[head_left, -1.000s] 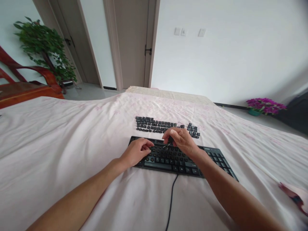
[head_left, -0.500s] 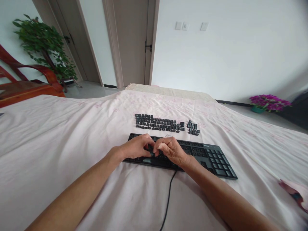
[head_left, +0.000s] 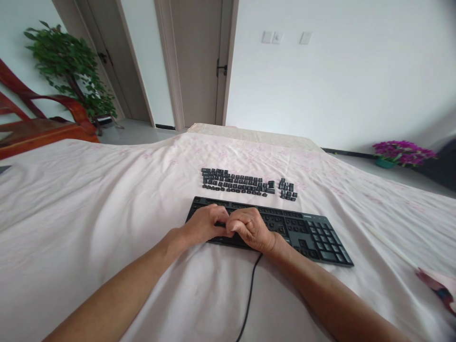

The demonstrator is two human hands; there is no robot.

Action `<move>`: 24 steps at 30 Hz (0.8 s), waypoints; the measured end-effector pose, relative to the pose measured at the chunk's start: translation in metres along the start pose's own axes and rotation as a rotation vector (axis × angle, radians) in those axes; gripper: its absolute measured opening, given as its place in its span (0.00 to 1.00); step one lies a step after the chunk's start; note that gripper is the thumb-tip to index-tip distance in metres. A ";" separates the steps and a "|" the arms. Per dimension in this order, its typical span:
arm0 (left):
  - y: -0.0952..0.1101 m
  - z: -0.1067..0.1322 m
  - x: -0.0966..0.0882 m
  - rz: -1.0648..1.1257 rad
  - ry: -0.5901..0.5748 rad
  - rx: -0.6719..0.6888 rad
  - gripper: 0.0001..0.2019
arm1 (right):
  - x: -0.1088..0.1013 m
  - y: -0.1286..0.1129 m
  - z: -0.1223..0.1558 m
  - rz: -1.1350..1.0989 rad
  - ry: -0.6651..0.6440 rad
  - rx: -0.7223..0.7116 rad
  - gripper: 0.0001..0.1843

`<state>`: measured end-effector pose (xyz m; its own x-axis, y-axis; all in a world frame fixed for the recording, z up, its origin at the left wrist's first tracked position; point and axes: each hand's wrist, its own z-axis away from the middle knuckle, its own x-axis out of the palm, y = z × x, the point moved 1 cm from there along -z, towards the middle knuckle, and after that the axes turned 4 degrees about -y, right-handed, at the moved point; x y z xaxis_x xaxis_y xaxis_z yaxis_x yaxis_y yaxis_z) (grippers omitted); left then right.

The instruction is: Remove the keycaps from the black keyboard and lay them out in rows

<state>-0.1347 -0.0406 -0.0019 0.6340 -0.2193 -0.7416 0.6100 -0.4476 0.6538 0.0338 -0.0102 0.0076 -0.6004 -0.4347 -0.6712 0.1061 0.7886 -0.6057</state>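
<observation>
A black keyboard [head_left: 295, 225] lies on the bedsheet, its number pad full of keys while the main section shows bare key sockets. Over its left-centre part my left hand [head_left: 206, 223] is closed, thumb and fingers pinched together. My right hand [head_left: 251, 229] meets it there, fingers curled inward and fingertips against those of the left. Whatever the fingertips hold is hidden. Beyond the keyboard, loose black keycaps [head_left: 238, 183] are laid out in rows, with a smaller group of keycaps [head_left: 287, 188] to their right.
A black cable [head_left: 251, 294] runs from the keyboard towards me. The pale pink sheet [head_left: 149, 190] is wrinkled. At the right edge lies a pink, patterned cloth [head_left: 438, 287]. Farther off are a wooden chair [head_left: 53, 133], a leafy plant [head_left: 67, 61] and purple flowers [head_left: 404, 151].
Both hands have shifted slightly towards the keyboard's near edge, and the gap between the left thumb and fingers has narrowed. The camera view has turned a little.
</observation>
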 end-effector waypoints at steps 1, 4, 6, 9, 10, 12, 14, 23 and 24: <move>0.002 0.000 0.002 -0.006 0.019 -0.002 0.03 | 0.001 0.000 0.002 -0.021 0.058 0.007 0.27; 0.010 0.001 0.006 -0.027 0.063 -0.020 0.04 | 0.004 0.000 0.007 -0.099 0.207 0.047 0.29; 0.014 0.002 0.009 -0.025 0.071 -0.035 0.03 | 0.005 -0.001 0.009 -0.157 0.264 0.092 0.30; 0.017 0.003 0.012 0.013 0.075 -0.057 0.02 | 0.005 -0.002 0.010 -0.235 0.330 0.152 0.30; 0.017 0.003 0.012 0.034 0.077 -0.068 0.03 | 0.005 -0.002 0.010 -0.259 0.368 0.174 0.30; 0.017 0.003 0.012 0.078 0.077 -0.090 0.04 | 0.005 -0.002 0.010 -0.298 0.446 0.209 0.30; 0.017 0.002 0.012 0.116 0.071 -0.101 0.04 | 0.005 -0.002 0.010 -0.303 0.490 0.214 0.30; 0.012 0.001 0.013 0.320 0.192 -0.173 0.19 | -0.029 -0.014 0.006 0.082 0.411 0.161 0.26; 0.009 0.001 0.012 0.389 0.237 -0.187 0.21 | -0.033 -0.014 0.004 0.114 0.377 0.196 0.22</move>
<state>-0.1217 -0.0481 -0.0053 0.9090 -0.1266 -0.3971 0.3679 -0.2040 0.9072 0.0554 -0.0086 0.0366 -0.8196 -0.1319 -0.5576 0.3149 0.7093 -0.6307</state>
